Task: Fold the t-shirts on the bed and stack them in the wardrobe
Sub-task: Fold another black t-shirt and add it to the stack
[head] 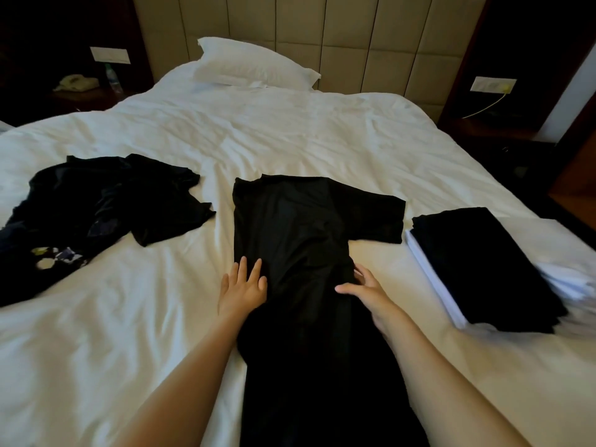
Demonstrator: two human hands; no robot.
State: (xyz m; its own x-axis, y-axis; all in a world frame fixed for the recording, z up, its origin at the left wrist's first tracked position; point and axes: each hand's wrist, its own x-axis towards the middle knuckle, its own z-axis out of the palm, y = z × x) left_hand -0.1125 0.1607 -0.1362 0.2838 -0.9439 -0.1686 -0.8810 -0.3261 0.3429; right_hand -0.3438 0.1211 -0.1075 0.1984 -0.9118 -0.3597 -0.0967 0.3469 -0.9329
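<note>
The black t-shirt (300, 227) is lying lengthwise in the middle of the bed (258, 137), with its collar end pointing toward the pillow (251, 64). One sleeve is sticking out on its right side, while its left side is showing a straight edge. I am seeing the left hand (243, 287) pressing flat on that left edge, fingers straight and slightly apart. The right hand (362, 290) is sitting on the right edge below the sleeve, thumb spread over the cloth. Black on black is hiding the rest, so I cannot tell whether its fingers are pinching the fabric or only resting on it. Left of the t-shirt a loose heap of dark shirts (96, 214) is waiting, and right of it a folded stack (483, 269) is sitting. I am judging the risk to be a skewed fold. The soft fabric is bunching between the hands, so swinging the right side over could be trapping wrinkles or dragging the left edge out of line.
</note>
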